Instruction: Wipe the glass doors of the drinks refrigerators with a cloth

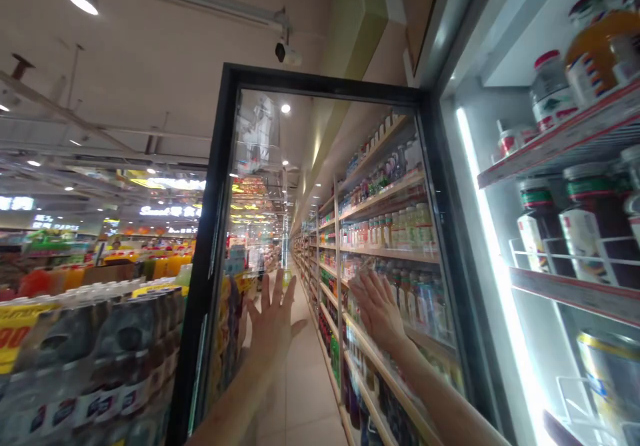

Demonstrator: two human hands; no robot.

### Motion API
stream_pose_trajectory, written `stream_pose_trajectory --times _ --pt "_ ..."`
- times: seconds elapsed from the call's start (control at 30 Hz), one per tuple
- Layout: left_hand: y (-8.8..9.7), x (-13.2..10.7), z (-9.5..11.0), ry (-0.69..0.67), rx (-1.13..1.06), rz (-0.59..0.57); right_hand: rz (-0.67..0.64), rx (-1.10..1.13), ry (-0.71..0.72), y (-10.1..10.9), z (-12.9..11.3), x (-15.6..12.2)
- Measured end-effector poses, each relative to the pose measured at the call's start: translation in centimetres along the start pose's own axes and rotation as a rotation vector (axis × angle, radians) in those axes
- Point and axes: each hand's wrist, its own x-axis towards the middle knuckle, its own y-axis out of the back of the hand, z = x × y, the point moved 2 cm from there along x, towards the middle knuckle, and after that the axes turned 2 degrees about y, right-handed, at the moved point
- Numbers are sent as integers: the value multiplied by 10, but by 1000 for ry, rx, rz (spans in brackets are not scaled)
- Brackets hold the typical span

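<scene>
A glass door (320, 81) with a black frame stands swung out from a lit drinks cooler. My left hand (273, 319) is raised before the pane, palm forward and fingers spread. Farther right, my right hand (376, 309) is up at the glass too, its fingers stretched out and slightly blurred. Neither hand holds anything. Both seem to lie on or very near the pane; exact contact cannot be made out. Shelves of bottles and an aisle appear in the glass behind the hands.
The cooler's shelves (575, 293) on the right hold dark bottles (585, 233) and a large orange bottle (607, 43). Stacked packs of bottles (100, 366) stand close on the left, beside a yellow price sign (17, 336). A camera (289, 53) hangs from the ceiling.
</scene>
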Motion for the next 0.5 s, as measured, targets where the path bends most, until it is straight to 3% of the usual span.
stream_pose_trajectory --times 0.03,0.13,0.2,0.27,0.37,0.4,0.43,0.5 --pt "1 0 0 2 4 0 14 -17 -64 2 10 -5" --pt "5 1 2 -1 17 4 189 -108 -521 8 43 -21" --pt "6 1 3 0 31 9 253 -120 -638 9 47 -27" --pt "6 2 4 6 45 4 188 -73 -443 6 31 -26" --pt "3 2 3 18 44 -10 -17 24 60 -1 -4 -21" --pt "2 2 2 15 34 -14 -33 27 114 -2 -10 -19" --pt "1 2 2 13 21 -19 -9 8 72 -2 -12 -17" --pt "-3 2 1 5 -7 -28 117 -68 -201 -1 -9 -12"
